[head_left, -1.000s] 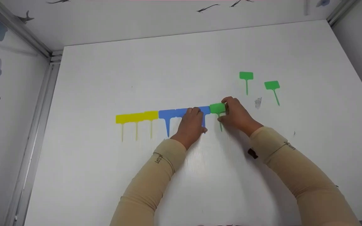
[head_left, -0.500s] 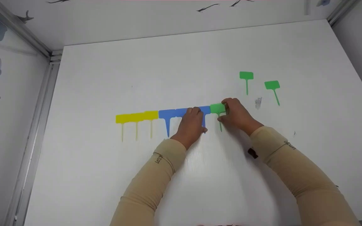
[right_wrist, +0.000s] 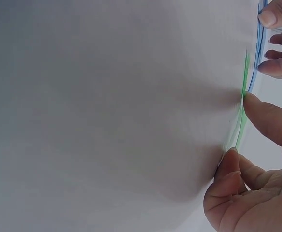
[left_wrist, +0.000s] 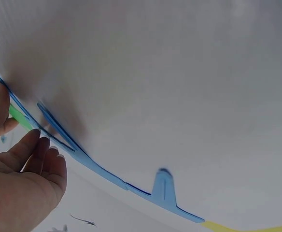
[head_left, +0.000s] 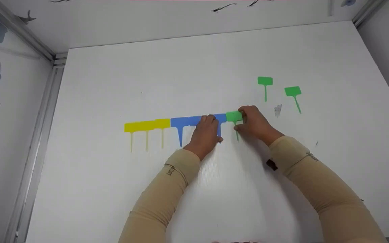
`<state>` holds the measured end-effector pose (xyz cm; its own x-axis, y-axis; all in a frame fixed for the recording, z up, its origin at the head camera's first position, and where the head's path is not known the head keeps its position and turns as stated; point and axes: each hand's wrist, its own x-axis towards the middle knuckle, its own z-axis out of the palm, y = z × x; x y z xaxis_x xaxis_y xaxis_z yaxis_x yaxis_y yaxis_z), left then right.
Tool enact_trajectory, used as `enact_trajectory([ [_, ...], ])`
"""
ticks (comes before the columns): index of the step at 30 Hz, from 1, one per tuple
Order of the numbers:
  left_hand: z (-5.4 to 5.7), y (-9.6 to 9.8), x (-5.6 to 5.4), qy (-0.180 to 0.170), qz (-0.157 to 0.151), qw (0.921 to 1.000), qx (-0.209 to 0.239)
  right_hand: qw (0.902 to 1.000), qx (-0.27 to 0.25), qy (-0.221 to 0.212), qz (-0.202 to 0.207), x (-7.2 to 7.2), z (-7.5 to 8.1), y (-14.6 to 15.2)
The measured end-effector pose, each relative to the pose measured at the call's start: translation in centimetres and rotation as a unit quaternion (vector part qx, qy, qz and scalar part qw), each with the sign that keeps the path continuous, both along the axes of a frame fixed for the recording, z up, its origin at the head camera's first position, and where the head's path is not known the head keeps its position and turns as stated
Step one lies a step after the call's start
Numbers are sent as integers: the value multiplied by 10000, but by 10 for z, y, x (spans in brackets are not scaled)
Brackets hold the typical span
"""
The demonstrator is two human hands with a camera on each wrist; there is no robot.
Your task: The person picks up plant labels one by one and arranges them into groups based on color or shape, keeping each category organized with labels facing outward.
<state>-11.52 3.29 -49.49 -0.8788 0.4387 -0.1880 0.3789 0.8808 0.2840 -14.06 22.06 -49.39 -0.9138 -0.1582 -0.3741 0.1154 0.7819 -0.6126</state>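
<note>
A row of T-shaped plant labels lies across the white tabletop: yellow labels (head_left: 144, 126) on the left, blue labels (head_left: 180, 122) in the middle, and one green label (head_left: 233, 116) at the right end. My left hand (head_left: 205, 135) covers part of the blue labels. Its thumb and fingers hold the rightmost blue label (left_wrist: 59, 128), as the left wrist view also shows. My right hand (head_left: 257, 123) pinches the green label (right_wrist: 241, 128) between thumb and fingers, with its head against the blue one. Part of that green head is hidden by the fingertips.
Two loose green labels, one upright (head_left: 265, 81) and one slanted (head_left: 292, 91), lie at the upper right. Near them is a grey smudge (head_left: 277, 110). A small black object (head_left: 271, 165) sits by the right sleeve. White walls bound the table's back and sides.
</note>
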Motion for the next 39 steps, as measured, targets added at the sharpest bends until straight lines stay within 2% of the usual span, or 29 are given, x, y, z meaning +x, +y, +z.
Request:
enact_trajectory([
  [16, 3, 0, 0, 11, -52, 10000, -58, 9999, -70, -98, -19, 1, 3, 1],
  [26, 5, 0, 1, -21, -47, 10000, -22, 10000, -1, 4, 49, 1, 2, 1],
  [39, 3, 0, 0, -25, -11, 10000, 66, 10000, 26, -77, 3, 0, 2, 0],
])
